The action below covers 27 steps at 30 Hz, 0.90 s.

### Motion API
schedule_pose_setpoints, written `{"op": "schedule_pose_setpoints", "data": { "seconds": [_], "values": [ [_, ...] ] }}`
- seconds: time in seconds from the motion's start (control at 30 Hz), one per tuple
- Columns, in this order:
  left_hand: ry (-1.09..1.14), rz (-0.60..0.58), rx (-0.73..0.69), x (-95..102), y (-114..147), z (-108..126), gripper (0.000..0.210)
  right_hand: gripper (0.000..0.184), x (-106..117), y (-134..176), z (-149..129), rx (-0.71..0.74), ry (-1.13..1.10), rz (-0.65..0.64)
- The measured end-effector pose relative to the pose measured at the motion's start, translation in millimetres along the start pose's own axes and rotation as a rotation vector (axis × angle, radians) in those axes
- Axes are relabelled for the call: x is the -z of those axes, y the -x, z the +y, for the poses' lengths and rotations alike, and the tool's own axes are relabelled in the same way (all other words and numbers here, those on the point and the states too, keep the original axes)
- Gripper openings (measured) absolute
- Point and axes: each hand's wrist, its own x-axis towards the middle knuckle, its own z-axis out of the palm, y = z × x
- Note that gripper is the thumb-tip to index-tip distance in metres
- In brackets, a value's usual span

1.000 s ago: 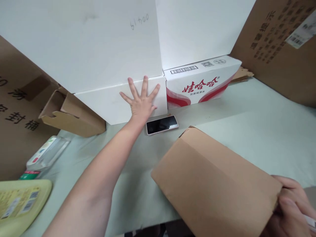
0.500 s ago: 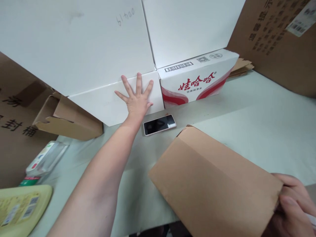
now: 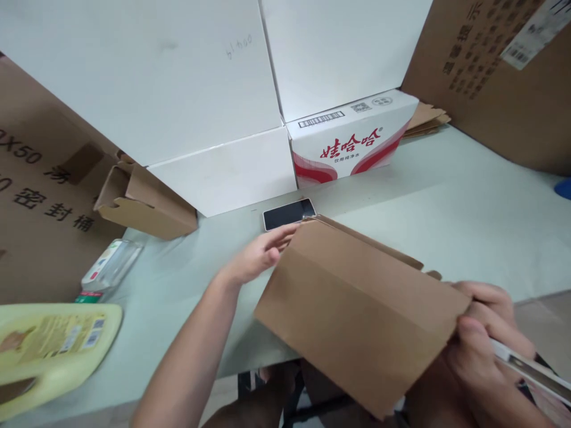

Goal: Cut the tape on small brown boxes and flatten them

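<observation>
A brown cardboard box (image 3: 357, 309), tilted above the table's front edge, has its near corner on the right in my right hand (image 3: 486, 339), thumb on the near side. A long narrow white-edged object (image 3: 530, 368) also lies in or against that hand; its kind is not clear. My left hand (image 3: 259, 255) is at the box's left end, fingers stretched out and partly hidden behind it; whether they touch it I cannot tell. Just beyond lies a phone (image 3: 288, 214) with a dark screen, partly covered by the box.
White cartons (image 3: 223, 172) and a white-and-red water carton (image 3: 352, 142) line the back of the pale table (image 3: 482, 220). At left are a small open brown box (image 3: 151, 202), a clear plastic case (image 3: 111, 264) and a yellow bottle (image 3: 89, 339). A large brown carton (image 3: 491, 107) stands at right.
My left hand has left the white carton at the back and come down to the box's left end. The box and my right hand have shifted left, and the view has moved slightly.
</observation>
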Motion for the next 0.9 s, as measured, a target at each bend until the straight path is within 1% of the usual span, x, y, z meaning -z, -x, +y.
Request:
{"op": "schedule_pose_setpoints", "data": {
  "seconds": [0.03,0.1,0.13,0.2,0.23,0.3,0.33,0.4,0.5,0.63,0.7,0.77,0.8,0.87,0.9],
  "values": [
    [0.041,0.02,-0.022,-9.4,14,-1,0.09,0.047,-3,-3,-2,0.085,-0.048,-0.039],
    [0.061,0.225,-0.126,-23.1,33,-4,0.088,0.041,-12,-11,-5,0.232,-0.105,-0.108],
    [0.039,0.352,-0.182,-27.6,40,-6,0.087,0.04,-18,-16,-6,0.264,-0.114,-0.124],
    [-0.042,0.581,-0.291,-34.0,48,-12,0.083,0.04,-32,-25,-9,0.293,-0.164,-0.125],
    [-0.091,0.666,-0.339,-36.6,51,-16,0.079,0.04,-40,-29,-11,0.289,-0.2,-0.145],
    [-0.18,0.777,-0.411,-42.3,56,-25,0.07,0.039,-57,-33,-14,0.223,-0.275,-0.218],
    [-0.214,0.81,-0.429,-45.5,58,-30,0.064,0.037,-64,-32,-15,0.178,-0.317,-0.259],
    [-0.24,0.848,-0.43,-51.7,64,-39,0.051,0.03,-77,-25,-18,0.086,-0.41,-0.303],
    [-0.239,0.869,-0.418,-57.0,73,-48,0.041,0.021,-86,-10,-20,0.028,-0.506,-0.289],
    [-0.335,0.803,-0.445,-56.7,84,-50,0.043,0.027,-84,5,-20,0.05,-0.46,-0.275],
    [-0.353,0.792,-0.449,-58.3,89,-50,0.041,0.026,-82,9,-20,0.026,-0.444,-0.285],
    [-0.338,0.832,-0.435,-63.0,91,-53,0.033,0.021,-81,12,-20,-0.049,-0.45,-0.283],
    [-0.319,0.865,-0.425,-66.3,91,-55,0.03,0.021,-80,13,-21,-0.088,-0.45,-0.266],
    [-0.267,0.921,-0.392,-73.4,90,-60,0.027,0.027,-81,14,-21,-0.125,-0.43,-0.222],
    [-0.241,0.939,-0.372,-76.5,89,-62,0.029,0.029,-81,14,-22,-0.128,-0.413,-0.203]
  ]
}}
